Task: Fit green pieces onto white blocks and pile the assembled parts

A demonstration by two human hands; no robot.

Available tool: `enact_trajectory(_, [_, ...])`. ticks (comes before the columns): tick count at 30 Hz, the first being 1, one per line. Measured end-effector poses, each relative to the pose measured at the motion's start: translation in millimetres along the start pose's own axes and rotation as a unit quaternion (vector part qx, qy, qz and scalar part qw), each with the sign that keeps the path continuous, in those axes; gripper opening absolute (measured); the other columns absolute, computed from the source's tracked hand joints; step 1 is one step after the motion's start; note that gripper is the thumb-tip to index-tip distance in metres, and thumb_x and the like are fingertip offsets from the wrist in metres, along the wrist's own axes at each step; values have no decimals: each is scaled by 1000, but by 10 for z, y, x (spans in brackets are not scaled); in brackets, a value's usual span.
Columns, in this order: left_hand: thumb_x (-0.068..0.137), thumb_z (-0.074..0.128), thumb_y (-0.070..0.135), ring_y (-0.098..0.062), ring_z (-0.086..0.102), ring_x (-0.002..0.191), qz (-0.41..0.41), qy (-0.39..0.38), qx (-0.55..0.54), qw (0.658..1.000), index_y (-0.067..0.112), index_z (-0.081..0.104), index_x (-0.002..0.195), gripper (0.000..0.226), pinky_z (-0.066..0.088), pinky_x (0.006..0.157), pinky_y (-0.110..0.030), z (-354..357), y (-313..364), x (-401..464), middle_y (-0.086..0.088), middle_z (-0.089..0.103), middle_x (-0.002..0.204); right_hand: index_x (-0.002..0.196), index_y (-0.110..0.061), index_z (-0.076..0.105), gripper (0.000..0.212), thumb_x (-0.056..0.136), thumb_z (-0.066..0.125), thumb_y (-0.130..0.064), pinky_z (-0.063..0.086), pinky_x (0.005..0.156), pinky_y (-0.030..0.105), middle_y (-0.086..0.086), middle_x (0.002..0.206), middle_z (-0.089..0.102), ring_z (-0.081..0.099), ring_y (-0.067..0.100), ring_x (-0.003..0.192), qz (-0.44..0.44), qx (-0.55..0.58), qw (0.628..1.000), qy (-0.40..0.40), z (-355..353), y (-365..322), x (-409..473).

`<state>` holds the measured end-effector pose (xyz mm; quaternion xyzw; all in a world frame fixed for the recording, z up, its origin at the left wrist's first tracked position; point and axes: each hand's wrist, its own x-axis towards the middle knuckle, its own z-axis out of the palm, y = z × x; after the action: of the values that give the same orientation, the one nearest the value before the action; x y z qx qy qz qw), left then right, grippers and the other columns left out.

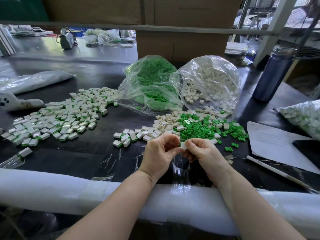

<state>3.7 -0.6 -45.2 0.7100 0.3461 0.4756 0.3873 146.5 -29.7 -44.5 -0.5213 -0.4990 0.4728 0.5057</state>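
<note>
Both hands meet above the near worktop [72, 158] edge: left hand [160, 152] and right hand [201, 153] pinch one white block [183, 146] between their fingertips, its long axis running left to right, a green edge showing at its left end. Beyond lie loose green pieces [199, 129] and white blocks [166, 122]; far left spreads the assembled pile [58, 118]

Two bare forearms — no sleeves in view, no gloves, watch or rings to be seen. The left hand [158, 154] and right hand [204, 153] have short, unpainted nails — plain.
</note>
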Motion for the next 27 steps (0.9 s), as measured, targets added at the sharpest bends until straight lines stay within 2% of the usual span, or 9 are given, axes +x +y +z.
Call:
enact_trajectory(16, [72, 76, 6, -1, 51, 63, 20, -26, 43, 999, 27, 52, 75, 32, 45, 64, -12, 4, -14, 5, 10, 53, 69, 69, -7, 58, 31, 97, 46, -12, 41, 50, 15, -1, 54, 55, 47, 6, 49, 1, 14, 1000, -9, -4, 21, 2])
enact_trajectory(22, [72, 75, 2, 4, 56, 63, 9, 6, -3, 1000, 29, 58, 77, 32, 46, 66, -10, -2, -5, -2, 12, 59, 71, 67, -10, 61, 33, 97, 46, -11, 41, 51, 14, -3, 55, 57, 48, 5, 51, -13, -8, 1000, -21, -5, 17, 10])
enact_trajectory(27, [74, 74, 3, 3, 53, 62, -3, -25, -1, 1000, 19, 60, 79, 21, 45, 66, -10, -13, 3, 1, 9, 58, 70, 68, -9, 61, 32, 97, 46, -11, 40, 51, 13, -4, 55, 57, 48, 4, 51, -9, -20, 1000, -22, -9, 26, 5])
